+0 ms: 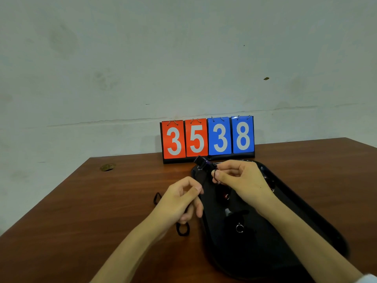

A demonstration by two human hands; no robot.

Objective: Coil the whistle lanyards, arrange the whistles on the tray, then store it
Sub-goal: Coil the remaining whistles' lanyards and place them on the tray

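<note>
Head view: the right hand (242,180) is curled closed, pinching a black whistle (201,161) that juts out beyond its fingertips, above the far end of the tray (255,258). A turn of the black lanyard (182,230) shows around one of that hand's fingers, but how many turns lie there is hard to make out.

The left hand (181,201), nearer the body and to the left of the right hand, pinches the same cord between thumb and forefinger. Its other fingers are bent under and partly hidden. From it the cord drops to the worktop (102,211), where one loop shows just below the hand and another just to its left. The stretch between them is covered by the hand.

The black tray lies under and to the right of both hands. Its near end is cut off by the right forearm. On it, black on black, the other whistles (239,221) barely show: a metal ring and a pale tip below the right wrist, and reddish glints under the right hand.

Beyond the hands a scoreboard (208,138) reads 3 5 3 8. A white sleeve (369,278) shows at the frame's lower right corner.
</note>
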